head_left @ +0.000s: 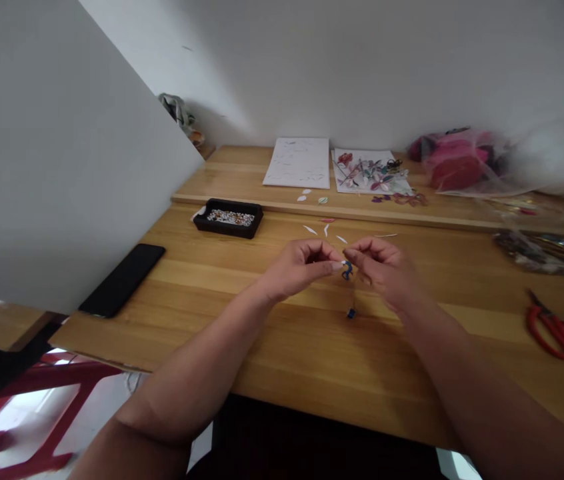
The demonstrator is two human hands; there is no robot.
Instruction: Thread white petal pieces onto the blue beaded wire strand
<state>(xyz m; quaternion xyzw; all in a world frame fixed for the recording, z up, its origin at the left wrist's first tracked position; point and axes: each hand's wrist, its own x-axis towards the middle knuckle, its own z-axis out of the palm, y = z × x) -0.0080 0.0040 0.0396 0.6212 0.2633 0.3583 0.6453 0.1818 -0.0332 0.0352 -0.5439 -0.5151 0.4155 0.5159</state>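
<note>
My left hand (302, 267) and my right hand (382, 267) meet over the middle of the wooden table (282, 347), fingers curled in a pinch. Between their fingertips is a small blue-and-white piece (347, 269) on a thin wire that hangs down to a small blue bit (351, 313) near the tabletop. Several small white and pink petal shapes (325, 231) lie just beyond the hands.
A black tray of small beads (229, 218) sits at the back left, a black phone (123, 279) near the left edge. Red scissors (559, 330) lie at the right. Paper sheets (299, 162) with colourful flower pieces (369, 172) and plastic bags (462, 160) fill the raised back shelf.
</note>
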